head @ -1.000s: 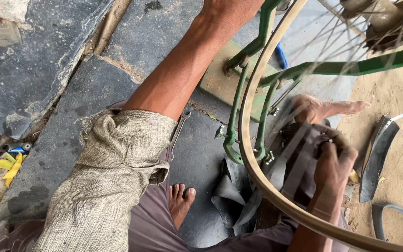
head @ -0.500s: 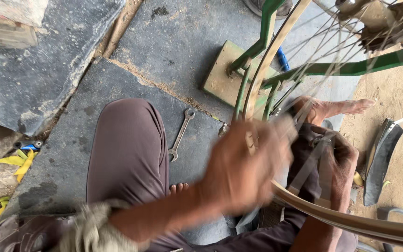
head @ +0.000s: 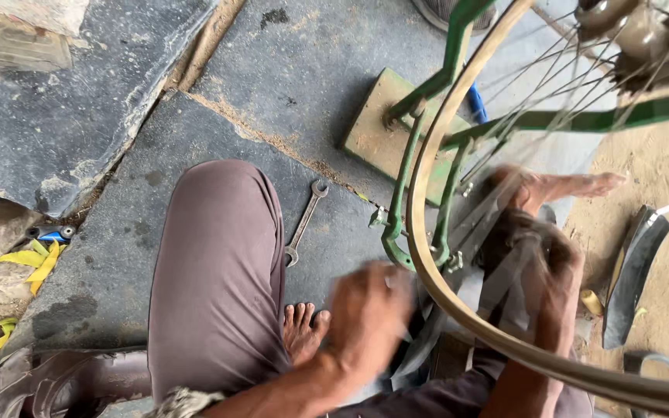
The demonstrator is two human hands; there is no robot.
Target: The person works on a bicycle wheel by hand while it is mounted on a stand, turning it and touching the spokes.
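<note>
Head view, looking down at a seated person working on a bicycle wheel rim (head: 427,255) held in a green frame (head: 458,46) that stands on a green base plate (head: 373,131) on grey stone slabs (head: 79,116). Left hand (head: 369,313) is low in the frame, just beside the near side of the rim; it is motion-blurred, so whether the fingers are apart or together cannot be told, nor whether it holds anything. Right hand (head: 555,267) is on the far side of the rim, seen through the spokes, seemingly curled on dark rubber material (head: 505,232); the grip is blurred, so cannot tell for certain. Dark rubber also lies below the rim near the left hand. An open-ended spanner (head: 305,220) lies flat on the slab, between the bent knee (head: 218,255) and the frame, well apart from both hands. Bare foot (head: 303,329) rests just beside the left hand. A curved mudguard piece (head: 632,271) lies on sandy ground at right.
</note>
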